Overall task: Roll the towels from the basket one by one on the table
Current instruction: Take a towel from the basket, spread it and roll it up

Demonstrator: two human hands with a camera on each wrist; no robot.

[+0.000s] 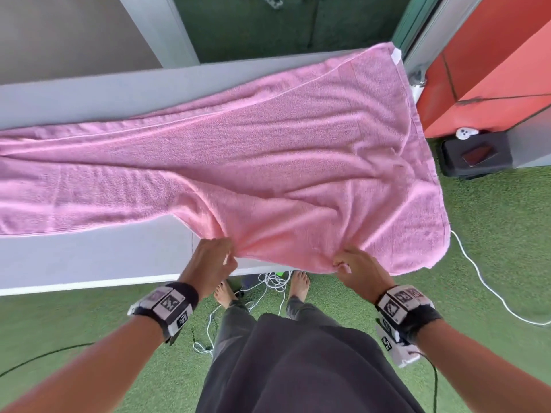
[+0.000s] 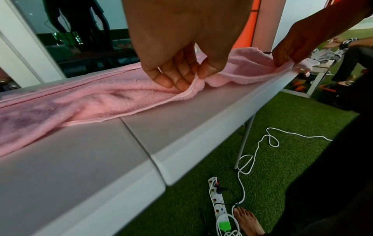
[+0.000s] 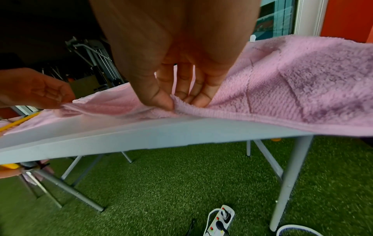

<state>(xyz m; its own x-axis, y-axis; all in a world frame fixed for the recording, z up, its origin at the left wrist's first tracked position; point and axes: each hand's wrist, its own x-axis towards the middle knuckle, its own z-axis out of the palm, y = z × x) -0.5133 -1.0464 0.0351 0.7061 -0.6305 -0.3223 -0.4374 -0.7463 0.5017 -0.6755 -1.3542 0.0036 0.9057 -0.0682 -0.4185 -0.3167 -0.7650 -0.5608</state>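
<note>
Pink towel (image 1: 268, 150) spread across grey table (image 1: 89, 257), left hand (image 1: 213, 260) and right hand (image 1: 360, 268) each pinching its near edge, lower centre of frame

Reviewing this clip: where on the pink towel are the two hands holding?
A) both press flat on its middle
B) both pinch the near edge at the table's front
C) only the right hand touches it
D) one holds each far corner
B: the left hand and the right hand each pinch the near edge of the pink towel at the front rim of the table; the wrist views show each grip closed on the hem.
</note>
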